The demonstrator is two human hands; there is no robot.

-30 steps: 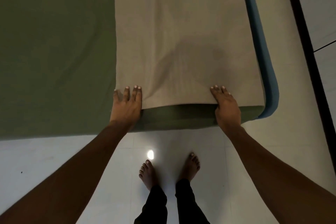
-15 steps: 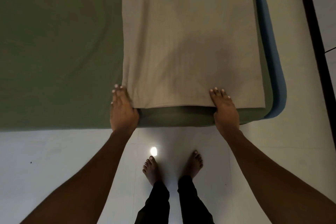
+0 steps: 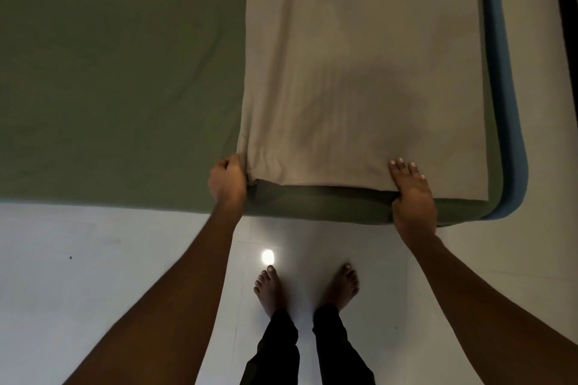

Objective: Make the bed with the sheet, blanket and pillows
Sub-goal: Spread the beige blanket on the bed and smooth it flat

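Note:
A beige blanket (image 3: 366, 72), folded into a long strip, lies on the right part of the bed over a green sheet (image 3: 119, 72). My left hand (image 3: 226, 181) is closed on the blanket's near left corner at the bed's edge, where the cloth bunches. My right hand (image 3: 411, 197) rests on the blanket's near edge, fingers flat on top and thumb under the hem. No pillows are in view.
The blue mattress edge (image 3: 508, 103) shows along the bed's right side and near corner. I stand barefoot on pale floor tiles (image 3: 93, 275) at the bed's edge. A dark strip (image 3: 566, 9) runs along the floor at the far right.
My left hand went from lying flat on the blanket's corner to the corner's left side and has closed on it. The right hand stayed on the near edge.

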